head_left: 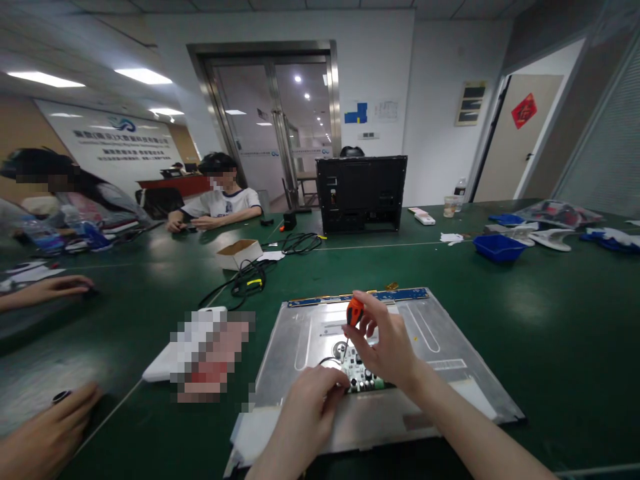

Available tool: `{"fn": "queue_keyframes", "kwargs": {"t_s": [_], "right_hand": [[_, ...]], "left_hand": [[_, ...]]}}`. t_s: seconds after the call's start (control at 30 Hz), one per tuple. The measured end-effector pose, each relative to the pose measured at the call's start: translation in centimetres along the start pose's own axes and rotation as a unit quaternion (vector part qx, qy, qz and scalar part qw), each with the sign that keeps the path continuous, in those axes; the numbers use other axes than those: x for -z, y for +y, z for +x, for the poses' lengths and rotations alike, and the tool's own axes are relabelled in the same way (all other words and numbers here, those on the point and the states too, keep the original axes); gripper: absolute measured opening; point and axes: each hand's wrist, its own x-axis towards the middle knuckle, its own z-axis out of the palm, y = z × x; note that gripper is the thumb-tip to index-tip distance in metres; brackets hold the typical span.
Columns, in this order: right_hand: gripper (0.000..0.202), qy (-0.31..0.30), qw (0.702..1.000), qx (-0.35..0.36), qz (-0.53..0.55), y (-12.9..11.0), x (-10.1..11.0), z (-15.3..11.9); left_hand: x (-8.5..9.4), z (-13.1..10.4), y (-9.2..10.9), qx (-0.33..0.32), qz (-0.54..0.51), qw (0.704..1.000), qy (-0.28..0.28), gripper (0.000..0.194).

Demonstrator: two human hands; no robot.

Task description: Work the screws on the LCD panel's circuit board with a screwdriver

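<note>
A screwdriver (355,311) with an orange and black handle is gripped between the thumb and fingers of my right hand (387,343). It stands nearly upright, its thin shaft pointing down at the left edge of a small circuit board (367,383). The board lies on the metal back of a flat display panel (430,393). My left hand (313,403) rests low on the panel with its fingers curled closed at the board's lower left corner; what they pinch, if anything, is hidden. A dark cable (327,361) loops beside the board.
Left of the panel lies a white device (175,353). Another person's hands (55,423) reach in from the left. Black cables (250,277) and an open cardboard box (239,255) are further back. A black monitor casing (361,193) stands behind; a blue tray (500,248) sits right.
</note>
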Motion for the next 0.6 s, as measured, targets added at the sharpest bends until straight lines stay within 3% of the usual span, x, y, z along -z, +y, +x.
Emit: {"fn": "queue_keyframes", "kwargs": {"t_s": [0.3, 0.6], "right_hand": [[0.046, 0.012, 1.0, 0.01, 0.018, 0.11, -0.09, -0.1], [0.048, 0.011, 0.992, -0.066, 0.106, -0.44, -0.18, -0.13]], "left_hand": [[0.14, 0.32, 0.44, 0.046, -0.023, 0.999, -0.001, 0.014], [0.53, 0.57, 0.99, 0.087, -0.018, 0.996, -0.016, 0.009]]}}
